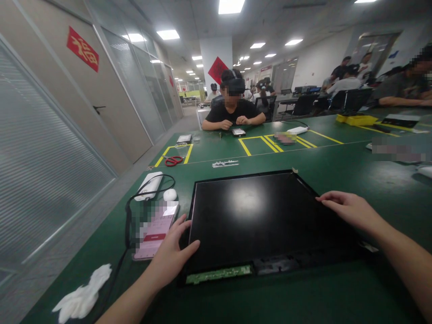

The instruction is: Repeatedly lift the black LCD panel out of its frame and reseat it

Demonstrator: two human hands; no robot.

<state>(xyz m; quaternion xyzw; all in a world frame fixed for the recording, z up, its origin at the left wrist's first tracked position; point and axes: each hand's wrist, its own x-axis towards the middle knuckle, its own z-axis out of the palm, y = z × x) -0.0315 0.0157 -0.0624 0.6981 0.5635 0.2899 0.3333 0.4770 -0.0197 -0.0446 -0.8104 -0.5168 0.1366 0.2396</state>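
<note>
A large black display panel (256, 216) lies flat on the green table (337, 162) in front of me, with a thin green circuit strip (219, 274) along its near edge. My left hand (170, 254) rests at the panel's left edge, thumb on top and fingers spread, touching it. My right hand (347, 208) lies on the panel's right edge with fingers stretched out along it. Neither hand is wrapped round anything.
Left of the panel lie a phone (157, 231), a white power bank (148, 185) with a black cable (128, 216), a white oval object (169, 194) and a white cloth (83, 299). Red scissors (173, 160) lie farther back. A person sits opposite; others work at the right.
</note>
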